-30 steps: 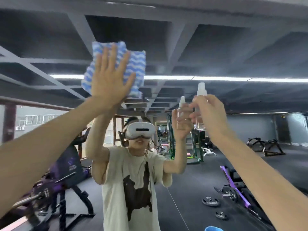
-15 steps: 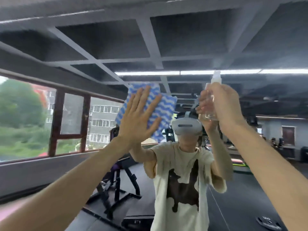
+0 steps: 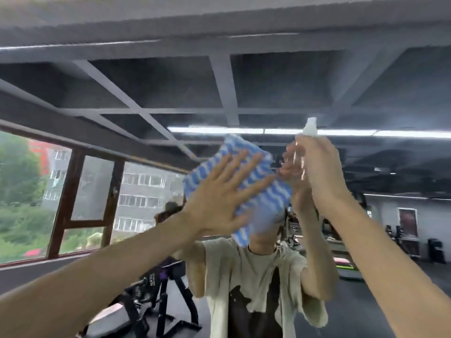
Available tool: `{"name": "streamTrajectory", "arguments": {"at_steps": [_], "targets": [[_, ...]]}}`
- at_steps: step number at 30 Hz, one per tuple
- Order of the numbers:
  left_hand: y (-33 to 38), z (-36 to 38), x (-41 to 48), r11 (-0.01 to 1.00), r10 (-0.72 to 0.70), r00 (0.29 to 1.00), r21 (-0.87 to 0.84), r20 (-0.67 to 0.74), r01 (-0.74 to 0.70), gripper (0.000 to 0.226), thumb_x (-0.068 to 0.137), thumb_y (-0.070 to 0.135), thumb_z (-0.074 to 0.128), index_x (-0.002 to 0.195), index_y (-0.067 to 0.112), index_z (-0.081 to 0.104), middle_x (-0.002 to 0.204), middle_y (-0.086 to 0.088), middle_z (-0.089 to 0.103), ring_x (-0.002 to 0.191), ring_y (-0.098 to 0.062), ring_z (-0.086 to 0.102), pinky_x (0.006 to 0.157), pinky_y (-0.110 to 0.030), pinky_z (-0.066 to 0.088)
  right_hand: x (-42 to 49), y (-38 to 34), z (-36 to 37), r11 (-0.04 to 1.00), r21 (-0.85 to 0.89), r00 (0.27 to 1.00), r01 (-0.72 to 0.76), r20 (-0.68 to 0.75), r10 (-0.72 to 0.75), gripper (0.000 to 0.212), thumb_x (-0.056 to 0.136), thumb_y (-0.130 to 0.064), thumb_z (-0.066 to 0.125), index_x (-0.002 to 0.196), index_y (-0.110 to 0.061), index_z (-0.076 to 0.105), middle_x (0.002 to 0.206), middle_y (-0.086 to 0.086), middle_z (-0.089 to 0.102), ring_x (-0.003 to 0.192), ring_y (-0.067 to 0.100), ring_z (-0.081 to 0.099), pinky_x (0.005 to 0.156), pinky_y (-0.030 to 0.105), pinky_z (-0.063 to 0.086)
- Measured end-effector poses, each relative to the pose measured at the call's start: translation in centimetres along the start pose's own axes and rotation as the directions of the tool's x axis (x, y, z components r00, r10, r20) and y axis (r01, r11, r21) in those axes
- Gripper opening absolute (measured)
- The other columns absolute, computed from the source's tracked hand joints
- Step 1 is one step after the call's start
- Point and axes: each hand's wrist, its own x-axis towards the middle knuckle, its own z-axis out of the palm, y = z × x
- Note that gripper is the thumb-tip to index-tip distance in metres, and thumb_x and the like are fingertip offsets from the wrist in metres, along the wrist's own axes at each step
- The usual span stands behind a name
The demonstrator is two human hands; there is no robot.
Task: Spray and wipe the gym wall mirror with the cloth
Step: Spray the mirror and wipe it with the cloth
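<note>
The wall mirror (image 3: pixel 244 89) fills the view and reflects the gym and me. My left hand (image 3: pixel 224 196) presses a blue-and-white striped cloth (image 3: pixel 271 191) flat against the glass at about head height, fingers spread and straight. Just to its right, my right hand (image 3: pixel 319 172) grips a small clear spray bottle (image 3: pixel 310 129) close to the mirror, its white nozzle sticking up above my fingers. The bottle's body is mostly hidden by my hand. The cloth covers the reflected head.
The mirror reflects a dark grid ceiling with strip lights (image 3: pixel 268 131), windows (image 3: pixel 92 191) at left, a black weight bench (image 3: pixel 156 296) low down and gym machines (image 3: pixel 402 240) at right. The reflected person in a beige T-shirt (image 3: pixel 256 284) is me.
My left hand has slid the cloth down and to the right across the glass, now beside the bottle. My view has turned left, bringing the windows in. My right hand keeps holding the bottle.
</note>
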Motion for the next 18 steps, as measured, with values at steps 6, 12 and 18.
{"name": "streamTrajectory", "arguments": {"at_steps": [6, 12, 18], "targets": [[-16.7, -0.4, 5.3, 0.966, -0.258, 0.963, 0.000, -0.075, 0.259, 0.074, 0.095, 0.066, 0.008, 0.151, 0.021, 0.025, 0.158, -0.022, 0.017, 0.145, -0.042, 0.016, 0.119, -0.049, 0.007, -1.1, -0.9, 2.6, 0.988, -0.103, 0.990, 0.117, -0.071, -0.125, 0.014, 0.094, -0.021, 0.055, 0.092, -0.007, 0.060, 0.068, 0.011, 0.062, 0.050, 0.017, 0.059, 0.041, 0.023, 0.048], [-12.1, 0.5, 10.1, 0.757, -0.653, 0.750, -0.068, -0.102, 0.650, 0.074, 0.089, 0.055, 0.014, 0.154, 0.020, 0.020, 0.158, -0.027, 0.010, 0.146, -0.045, 0.006, 0.119, -0.053, -0.001, -1.2, -1.9, 1.5, 0.942, -0.244, 0.965, 0.230, -0.066, -0.253, 0.011, 0.095, -0.017, 0.054, 0.085, -0.015, 0.056, 0.084, 0.018, 0.065, 0.064, 0.020, 0.062, 0.054, 0.025, 0.053], [-0.7, 1.5, 14.6, 0.998, 0.040, 0.997, -0.050, -0.070, -0.043, 0.063, 0.094, 0.056, 0.022, 0.150, 0.030, 0.030, 0.159, -0.011, 0.021, 0.148, -0.032, 0.013, 0.119, -0.045, 0.003, 1.2, -2.5, -1.6, 0.948, -0.257, 0.956, 0.188, -0.174, -0.237, 0.008, 0.090, -0.017, 0.057, 0.095, -0.011, 0.056, 0.076, 0.005, 0.067, 0.049, 0.021, 0.060, 0.054, 0.034, 0.052]]}}
